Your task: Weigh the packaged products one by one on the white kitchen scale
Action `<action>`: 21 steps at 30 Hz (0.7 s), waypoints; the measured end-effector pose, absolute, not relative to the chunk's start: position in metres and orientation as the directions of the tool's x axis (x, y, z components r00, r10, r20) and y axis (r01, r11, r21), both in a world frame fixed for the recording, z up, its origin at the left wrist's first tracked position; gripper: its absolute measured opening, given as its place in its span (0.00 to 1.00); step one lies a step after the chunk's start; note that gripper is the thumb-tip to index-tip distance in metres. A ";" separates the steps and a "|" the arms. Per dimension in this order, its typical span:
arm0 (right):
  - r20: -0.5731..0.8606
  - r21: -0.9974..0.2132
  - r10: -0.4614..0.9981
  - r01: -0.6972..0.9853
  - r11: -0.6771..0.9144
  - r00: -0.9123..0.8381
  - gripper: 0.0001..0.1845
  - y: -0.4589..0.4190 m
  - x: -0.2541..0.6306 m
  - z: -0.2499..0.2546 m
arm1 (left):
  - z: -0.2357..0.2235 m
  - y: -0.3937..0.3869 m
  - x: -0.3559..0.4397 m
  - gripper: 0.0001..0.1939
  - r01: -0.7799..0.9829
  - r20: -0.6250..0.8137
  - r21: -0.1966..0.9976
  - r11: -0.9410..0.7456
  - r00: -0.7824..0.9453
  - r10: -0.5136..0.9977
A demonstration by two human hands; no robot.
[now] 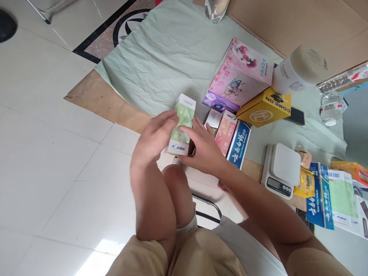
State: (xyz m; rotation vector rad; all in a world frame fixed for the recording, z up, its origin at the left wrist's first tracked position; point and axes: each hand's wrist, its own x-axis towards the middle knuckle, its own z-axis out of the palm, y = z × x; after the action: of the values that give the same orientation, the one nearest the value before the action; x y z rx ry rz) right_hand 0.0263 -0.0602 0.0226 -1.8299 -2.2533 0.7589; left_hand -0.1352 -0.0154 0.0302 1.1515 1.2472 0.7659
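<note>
Floor side: Pale tiles (69, 161) are spread left of the hands, and sideways room is offered there.
Board rim: A brown board (99, 94) is left showing under the pale green cloth (152, 65); its edge is slanted down toward the left hand (153, 136).
Left grasp: The carton (186, 113) is pressed along its left side by the left hand's bent fingers.
Green-and-white carton: It is held between both hands, slim and slightly tilted; its green face is printed with a leaf-like pattern, its white near end with blue lettering. Cloth is seen behind its far end; whether the cloth is touched cannot be told.
Right grasp: The carton's face and near end are clasped by spread digits of the right hand (207, 147).
Packed side: Rightward room is narrowed by a salmon-pink box (226, 133) and a blue toothpaste box (239, 143), placed just beside the right hand. Behind them, a tall pink box (243, 74) and a yellow box (263, 109) are stood.
Far right: A white scale (285, 165) is set well apart from the right hand.
</note>
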 end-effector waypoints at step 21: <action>0.224 -0.691 0.900 0.712 -0.124 0.374 0.31 -0.277 0.248 0.027 | 0.070 -0.130 0.111 0.38 0.134 -0.002 0.967 -0.218 0.855 0.518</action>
State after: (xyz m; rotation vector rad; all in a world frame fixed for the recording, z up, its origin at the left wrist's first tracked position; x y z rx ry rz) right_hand 0.2483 -0.2775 0.0268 -1.8913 -1.3953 0.3208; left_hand 0.1105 -0.1298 0.0697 1.7784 0.4979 0.3802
